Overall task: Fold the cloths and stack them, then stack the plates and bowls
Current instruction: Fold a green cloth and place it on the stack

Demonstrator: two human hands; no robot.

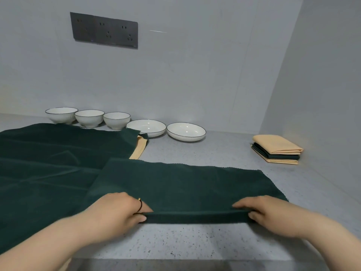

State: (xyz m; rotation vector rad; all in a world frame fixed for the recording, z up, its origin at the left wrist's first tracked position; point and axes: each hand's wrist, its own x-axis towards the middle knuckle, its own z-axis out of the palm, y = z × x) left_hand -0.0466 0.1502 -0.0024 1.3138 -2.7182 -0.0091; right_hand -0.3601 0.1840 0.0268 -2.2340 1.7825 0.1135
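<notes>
Now both hands are working the near edge of one dark green cloth (185,184), which is lying flat on the speckled grey tabletop (195,241). The left hand (121,210), wearing a thin ring (140,205), is pinching the edge's left end, fingers curled on top and thumb at the hem. The right hand (273,214) is pinching the right end the same way. Between them, that edge is sitting doubled into a thick band.

Off to the left, a second green cloth (48,163) is lying spread out, partly under the first. One yellow cloth (138,148) is peeking out from beneath its far corner.

Along the back wall, three white dark-rimmed bowls (89,117) are standing in a row. Two shallow plates (186,131) are sitting to their right, none of them stacked.

Over by the right wall, a stack of folded cloths (277,149) is resting, showing yellow on top, dark green in the middle and yellow at the bottom. Up on the wall, a dark socket panel (104,30) is showing three outlets.
</notes>
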